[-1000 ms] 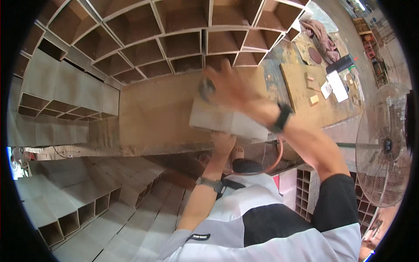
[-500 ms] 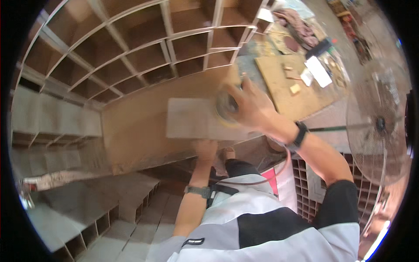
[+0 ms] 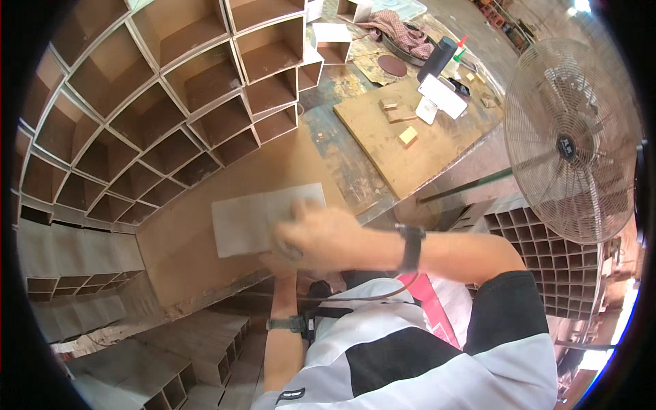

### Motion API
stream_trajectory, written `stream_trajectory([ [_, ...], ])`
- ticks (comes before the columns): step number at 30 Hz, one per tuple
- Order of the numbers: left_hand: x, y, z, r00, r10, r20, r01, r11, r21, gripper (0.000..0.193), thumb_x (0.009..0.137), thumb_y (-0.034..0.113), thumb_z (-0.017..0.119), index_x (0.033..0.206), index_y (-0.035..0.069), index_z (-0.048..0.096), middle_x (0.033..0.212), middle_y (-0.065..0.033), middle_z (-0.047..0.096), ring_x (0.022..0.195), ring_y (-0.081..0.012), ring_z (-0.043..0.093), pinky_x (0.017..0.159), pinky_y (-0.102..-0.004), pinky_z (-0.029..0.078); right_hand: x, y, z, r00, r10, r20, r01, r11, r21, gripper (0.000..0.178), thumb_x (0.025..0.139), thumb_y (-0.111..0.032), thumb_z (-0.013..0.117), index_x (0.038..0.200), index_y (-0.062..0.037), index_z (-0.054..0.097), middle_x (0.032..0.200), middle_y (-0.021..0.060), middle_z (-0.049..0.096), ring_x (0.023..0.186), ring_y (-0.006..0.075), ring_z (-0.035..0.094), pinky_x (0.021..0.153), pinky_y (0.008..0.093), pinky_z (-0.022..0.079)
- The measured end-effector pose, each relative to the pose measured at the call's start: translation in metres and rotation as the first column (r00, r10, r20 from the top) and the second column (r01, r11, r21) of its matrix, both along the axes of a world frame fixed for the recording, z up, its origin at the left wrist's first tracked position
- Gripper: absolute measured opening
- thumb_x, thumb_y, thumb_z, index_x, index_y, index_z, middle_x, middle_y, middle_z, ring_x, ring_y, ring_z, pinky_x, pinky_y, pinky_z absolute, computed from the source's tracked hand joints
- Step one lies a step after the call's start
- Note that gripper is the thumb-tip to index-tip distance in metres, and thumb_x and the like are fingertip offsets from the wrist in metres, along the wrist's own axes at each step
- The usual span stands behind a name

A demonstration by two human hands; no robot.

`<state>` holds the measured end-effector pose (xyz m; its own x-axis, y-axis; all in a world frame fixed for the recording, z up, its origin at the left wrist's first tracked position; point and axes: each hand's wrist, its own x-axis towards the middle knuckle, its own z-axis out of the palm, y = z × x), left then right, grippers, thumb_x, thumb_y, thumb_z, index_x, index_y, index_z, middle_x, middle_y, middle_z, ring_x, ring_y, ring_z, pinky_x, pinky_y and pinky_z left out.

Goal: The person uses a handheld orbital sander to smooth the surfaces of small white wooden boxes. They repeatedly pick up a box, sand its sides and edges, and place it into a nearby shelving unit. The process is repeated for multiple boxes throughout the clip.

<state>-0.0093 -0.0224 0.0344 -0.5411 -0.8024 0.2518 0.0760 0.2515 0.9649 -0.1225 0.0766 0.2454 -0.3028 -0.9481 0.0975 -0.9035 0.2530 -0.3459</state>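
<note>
My right hand (image 3: 321,236) is closed around a round air sander (image 3: 294,251), mostly hidden under the fingers and smeared by motion. It sits over the right part of a pale, flat-topped rectangular piece (image 3: 239,222), which lies on a brown board (image 3: 174,263). A thin reddish-brown hose (image 3: 372,295) runs across my front towards that hand. My left hand (image 3: 279,265) is at the near edge of the pale piece, below the right one. Its fingers are hidden behind the right hand, so their grip does not show.
Stacked open wooden boxes (image 3: 205,75) wall off the far left. On the bench at right lie a tan board (image 3: 362,130), a yellow block (image 3: 408,137), a white phone-like slab (image 3: 443,97) and a brown sanding disc (image 3: 392,65). A caged fan (image 3: 567,147) stands at right.
My right hand has swung left and nearer with the sander, from the pale piece's right end onto its surface. The view has shifted, showing more of the bench.
</note>
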Motion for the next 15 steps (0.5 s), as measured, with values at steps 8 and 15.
stream_trajectory([
  [8,0.035,-0.013,0.031,0.904,-0.161,0.397,0.232,0.963,-0.137,0.028,0.089,0.015,0.062,0.114,0.003,0.067,0.114,-0.0189,0.068,0.103,-0.0381,0.064,0.089,-0.0438,0.049,-0.094,0.01,0.03,0.863,-0.411,0.292,0.393,0.911,0.121,0.053,0.079,-0.028,0.07,0.13,-0.0163,0.057,0.122,0.0263,0.057,0.112,0.0392,0.059,0.091,0.0465,0.049],
  [15,0.056,-0.019,0.096,0.994,-0.079,-0.073,0.106,0.826,0.554,0.051,0.089,0.011,0.067,0.136,0.0,0.049,0.13,-0.0086,0.058,0.122,-0.0207,0.054,0.103,-0.0357,0.041,-0.089,0.084,0.004,0.759,-0.494,0.424,0.63,0.724,-0.282,0.058,0.078,-0.021,0.073,0.132,-0.0061,0.054,0.113,0.0132,0.061,0.101,0.0253,0.06,0.092,0.0373,0.047],
])
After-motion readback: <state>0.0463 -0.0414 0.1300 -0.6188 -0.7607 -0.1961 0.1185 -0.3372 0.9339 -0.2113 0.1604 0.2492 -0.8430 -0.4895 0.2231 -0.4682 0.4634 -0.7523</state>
